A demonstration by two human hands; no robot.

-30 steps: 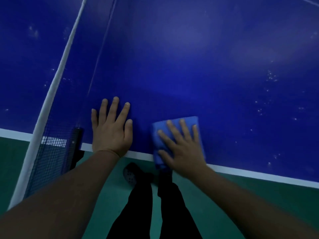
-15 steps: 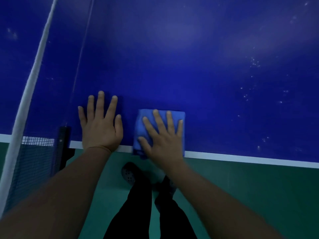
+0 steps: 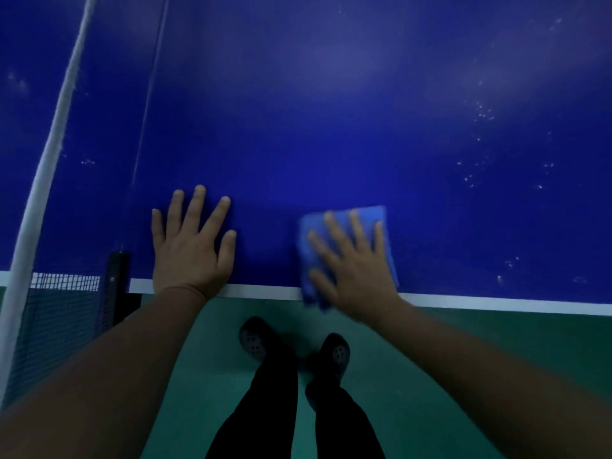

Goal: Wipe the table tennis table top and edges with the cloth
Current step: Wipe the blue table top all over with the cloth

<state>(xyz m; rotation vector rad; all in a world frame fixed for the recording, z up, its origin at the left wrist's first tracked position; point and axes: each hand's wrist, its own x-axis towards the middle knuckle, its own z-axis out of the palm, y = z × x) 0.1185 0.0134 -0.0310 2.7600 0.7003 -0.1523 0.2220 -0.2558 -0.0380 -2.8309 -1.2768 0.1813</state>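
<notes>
Right hand (image 3: 356, 270) presses the blue cloth (image 3: 347, 223) under spread, straight fingers; left hand (image 3: 190, 246) lies flat, fingers splayed, on the tabletop (image 3: 331, 127).

cloth (image 3: 347, 253) on table (image 3: 331, 127) edge, net (image 3: 49, 160) left

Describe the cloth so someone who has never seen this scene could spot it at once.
Start at the dark blue table top and follow its white near edge rightwards from the net post. The cloth lies flat there under the right hand, its near corner overhanging the edge. It is a folded rectangle, paler blue than the table; the left hand rests on bare table.
</notes>
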